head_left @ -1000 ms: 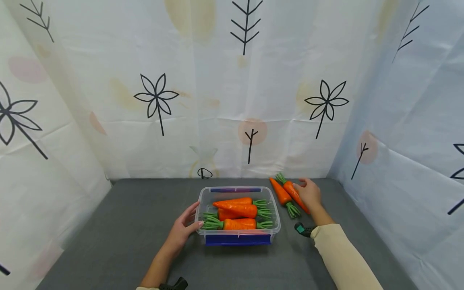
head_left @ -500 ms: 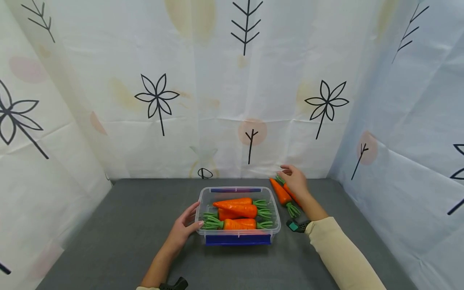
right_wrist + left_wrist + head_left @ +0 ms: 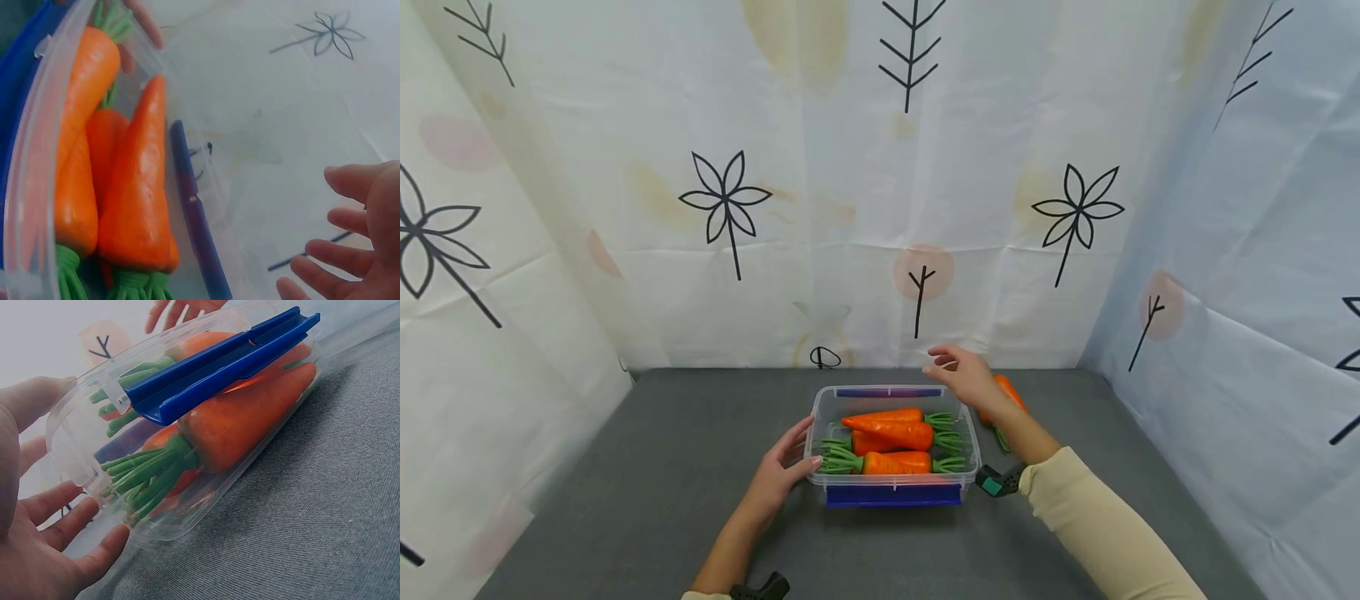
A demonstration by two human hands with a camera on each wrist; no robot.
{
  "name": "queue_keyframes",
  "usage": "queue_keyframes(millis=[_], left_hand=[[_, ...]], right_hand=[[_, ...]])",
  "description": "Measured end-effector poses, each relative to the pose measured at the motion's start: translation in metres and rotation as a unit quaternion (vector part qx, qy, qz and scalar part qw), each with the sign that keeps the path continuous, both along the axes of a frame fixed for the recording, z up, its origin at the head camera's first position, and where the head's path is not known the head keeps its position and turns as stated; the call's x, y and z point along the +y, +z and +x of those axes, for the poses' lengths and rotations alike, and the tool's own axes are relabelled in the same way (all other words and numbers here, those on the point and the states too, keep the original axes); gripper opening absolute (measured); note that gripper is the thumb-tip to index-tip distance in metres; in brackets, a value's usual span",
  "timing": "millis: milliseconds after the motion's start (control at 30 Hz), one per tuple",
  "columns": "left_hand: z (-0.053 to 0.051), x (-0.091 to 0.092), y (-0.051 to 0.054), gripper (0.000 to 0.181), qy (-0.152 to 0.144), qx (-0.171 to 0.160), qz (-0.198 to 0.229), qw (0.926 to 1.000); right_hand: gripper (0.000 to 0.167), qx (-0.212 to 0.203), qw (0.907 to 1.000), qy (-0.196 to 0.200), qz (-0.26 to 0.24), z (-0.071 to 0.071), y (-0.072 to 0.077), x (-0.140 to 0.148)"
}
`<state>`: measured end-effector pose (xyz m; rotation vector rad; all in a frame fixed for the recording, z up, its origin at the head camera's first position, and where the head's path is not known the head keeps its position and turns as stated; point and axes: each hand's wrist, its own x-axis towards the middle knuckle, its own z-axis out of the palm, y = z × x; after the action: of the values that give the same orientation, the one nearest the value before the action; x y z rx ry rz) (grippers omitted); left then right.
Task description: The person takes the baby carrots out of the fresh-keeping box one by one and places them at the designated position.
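Observation:
A clear plastic food box (image 3: pixel 842 480) with blue clips holds several orange carrots (image 3: pixel 897 433) with green tops. My left hand (image 3: pixel 775 471) touches the left end of the box, its fingers spread and nearly straight against the wall, as the left wrist view (image 3: pixel 59 550) also shows. Over the far right corner of the box hovers my right hand (image 3: pixel 967 381), fingers loosely extended and nothing in them. In the right wrist view this hand (image 3: pixel 350 244) is apart from the box. Two carrots lie right of the box, one orange body (image 3: pixel 1010 392) showing; my right hand and wrist partly hide them.
The box stands on a grey cloth-covered table (image 3: pixel 647 467). White patterned curtains (image 3: pixel 850 208) rise behind the table and along both sides. A black strap device (image 3: pixel 997 482) sits on my right wrist, another (image 3: pixel 762 588) on the left.
My right hand has moved left from beside the loose carrots, across them, to above the box's far right corner. It carries nothing. The left hand and the box stay put.

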<state>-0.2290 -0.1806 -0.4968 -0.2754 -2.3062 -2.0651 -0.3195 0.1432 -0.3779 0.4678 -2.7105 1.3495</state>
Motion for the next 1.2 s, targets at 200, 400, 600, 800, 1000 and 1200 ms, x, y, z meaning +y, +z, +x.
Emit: queue_keyframes(millis=[200, 400, 600, 800, 1000, 1200], left_hand=[[0.000, 0.001, 0.001, 0.062, 0.001, 0.004, 0.004, 1.0000], [-0.001, 0.002, 0.000, 0.061, 0.003, -0.002, 0.003, 1.0000], [0.000, 0.001, 0.000, 0.062, 0.005, -0.005, 0.003, 1.0000], [0.000, 0.001, -0.001, 0.061, 0.008, -0.004, 0.000, 1.0000], [0.000, 0.001, -0.001, 0.061, 0.007, -0.011, -0.001, 0.9999], [-0.001, 0.001, 0.000, 0.063, 0.003, -0.004, 0.000, 1.0000]], right_hand=[[0.043, -0.042, 0.9941, 0.092, 0.037, 0.008, -0.001, -0.013], [0.048, -0.079, 0.9753, 0.182, 0.097, 0.004, -0.010, -0.018], [0.046, -0.100, 0.9570, 0.213, 0.169, -0.001, -0.015, -0.024], [0.042, -0.153, 0.9372, 0.243, 0.198, -0.005, -0.021, -0.032], [0.041, -0.153, 0.9259, 0.243, 0.245, -0.006, -0.027, -0.038], [0.040, -0.134, 0.9228, 0.235, 0.275, -0.003, -0.026, -0.040]])
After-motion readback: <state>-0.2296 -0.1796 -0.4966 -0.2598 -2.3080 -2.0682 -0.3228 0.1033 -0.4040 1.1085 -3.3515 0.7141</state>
